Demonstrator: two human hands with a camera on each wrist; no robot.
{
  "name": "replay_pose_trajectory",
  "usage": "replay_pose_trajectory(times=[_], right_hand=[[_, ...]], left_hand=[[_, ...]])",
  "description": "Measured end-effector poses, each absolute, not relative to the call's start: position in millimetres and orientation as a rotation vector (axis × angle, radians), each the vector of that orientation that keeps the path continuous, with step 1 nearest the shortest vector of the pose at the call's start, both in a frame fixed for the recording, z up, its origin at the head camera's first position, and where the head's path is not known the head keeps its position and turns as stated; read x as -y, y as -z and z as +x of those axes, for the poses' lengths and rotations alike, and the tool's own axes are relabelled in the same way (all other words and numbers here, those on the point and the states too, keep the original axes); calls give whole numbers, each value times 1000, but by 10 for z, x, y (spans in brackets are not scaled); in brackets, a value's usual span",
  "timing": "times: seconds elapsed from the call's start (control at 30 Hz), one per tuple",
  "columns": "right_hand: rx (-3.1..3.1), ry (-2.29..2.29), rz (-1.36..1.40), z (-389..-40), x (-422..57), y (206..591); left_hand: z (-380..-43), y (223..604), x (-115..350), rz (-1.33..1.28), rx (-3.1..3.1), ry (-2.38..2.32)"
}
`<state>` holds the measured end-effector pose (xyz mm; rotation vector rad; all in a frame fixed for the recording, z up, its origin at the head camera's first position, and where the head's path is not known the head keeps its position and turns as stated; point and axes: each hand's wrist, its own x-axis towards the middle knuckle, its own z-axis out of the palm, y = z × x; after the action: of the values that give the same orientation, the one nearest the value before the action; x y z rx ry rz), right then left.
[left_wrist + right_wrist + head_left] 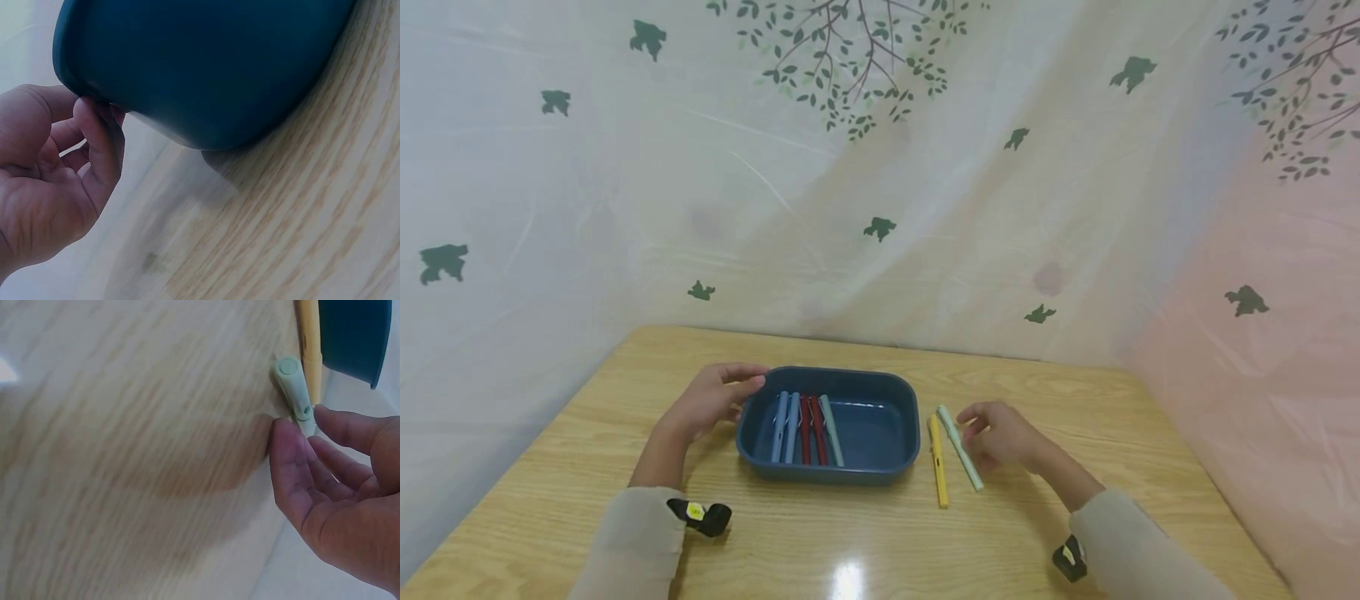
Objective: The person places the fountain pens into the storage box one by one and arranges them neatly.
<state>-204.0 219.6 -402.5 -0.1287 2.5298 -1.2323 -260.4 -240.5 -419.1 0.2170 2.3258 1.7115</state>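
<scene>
My left hand (711,400) holds the left end of a dark blue rectangular bin (880,477), thumb and fingers at its rim. In the left wrist view, the fingers (100,140) curl up against the outer wall of the bin (212,69). Side by side in the bin lie two blue pens (780,427), two dark red pens (806,429) and a pale green pen (832,431). Right of the bin, my right hand (1003,435) hovers beside another pale green pen (960,448), thumb and fingertips apart on either side of it in the right wrist view.
A yellow pen (938,462) lies on the wooden table (775,542) between the bin and the loose green pen. Behind the table hangs a pale curtain (760,208) printed with leaves and birds. Both sleeves carry a small black strap device (703,517).
</scene>
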Motion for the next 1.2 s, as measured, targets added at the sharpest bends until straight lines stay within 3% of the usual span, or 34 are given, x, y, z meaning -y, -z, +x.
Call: replay_pose_trajectory(times=[1.2], right_hand=[[-2643,1076,42,-2009,-1994,4092]], left_hand=[[-2675,4200,2418,227,-2318,-1713]])
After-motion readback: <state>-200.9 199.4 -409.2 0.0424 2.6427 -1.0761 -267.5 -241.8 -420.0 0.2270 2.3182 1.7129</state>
